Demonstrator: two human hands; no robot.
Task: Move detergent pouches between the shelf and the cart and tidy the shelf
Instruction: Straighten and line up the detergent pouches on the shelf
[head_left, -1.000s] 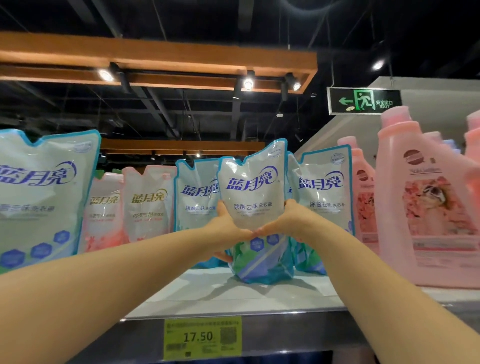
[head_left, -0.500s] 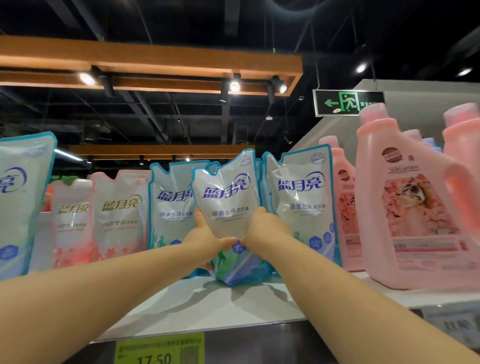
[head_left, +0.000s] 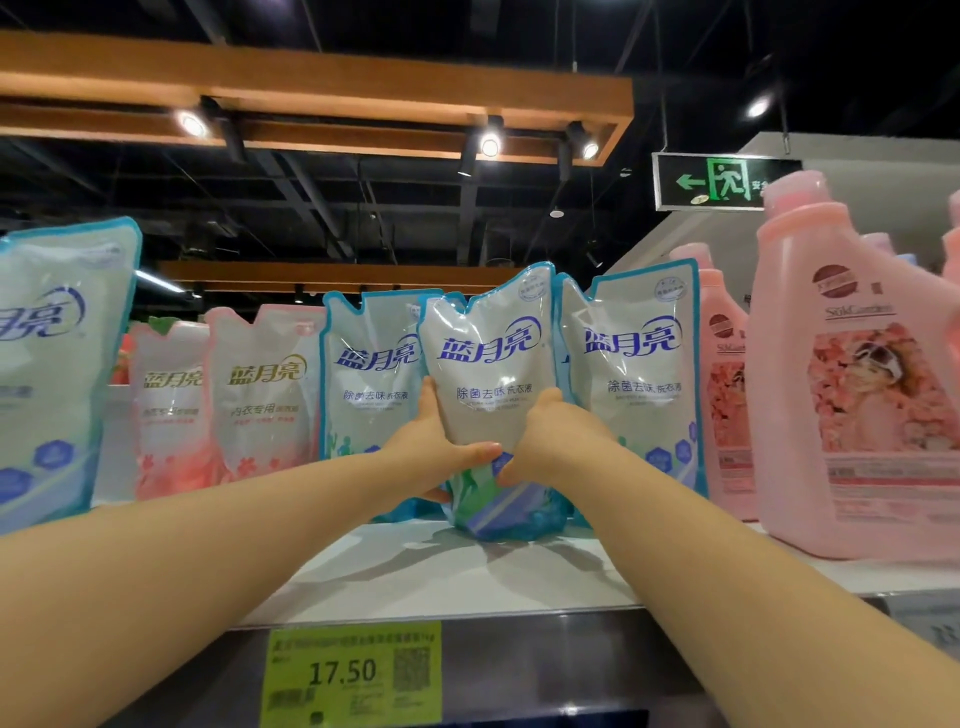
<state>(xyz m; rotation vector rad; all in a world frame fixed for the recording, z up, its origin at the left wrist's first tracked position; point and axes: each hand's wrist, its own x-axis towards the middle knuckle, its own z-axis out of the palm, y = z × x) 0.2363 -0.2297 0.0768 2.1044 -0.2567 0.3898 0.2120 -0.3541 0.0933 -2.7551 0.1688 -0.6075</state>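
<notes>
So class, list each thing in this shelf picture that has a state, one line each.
Middle blue pouch: upright, gripped on both sides, base on the shelf.
Left hand: grips the pouch's left side.
Right hand: grips its right side.
Pink bottle: capped, upright.
Exit sign: lit.
Spotlights: on.

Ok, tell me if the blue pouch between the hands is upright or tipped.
Upright. The blue pouch stands base-down on the shelf, top edge up; left hand and right hand grip its sides.
</notes>
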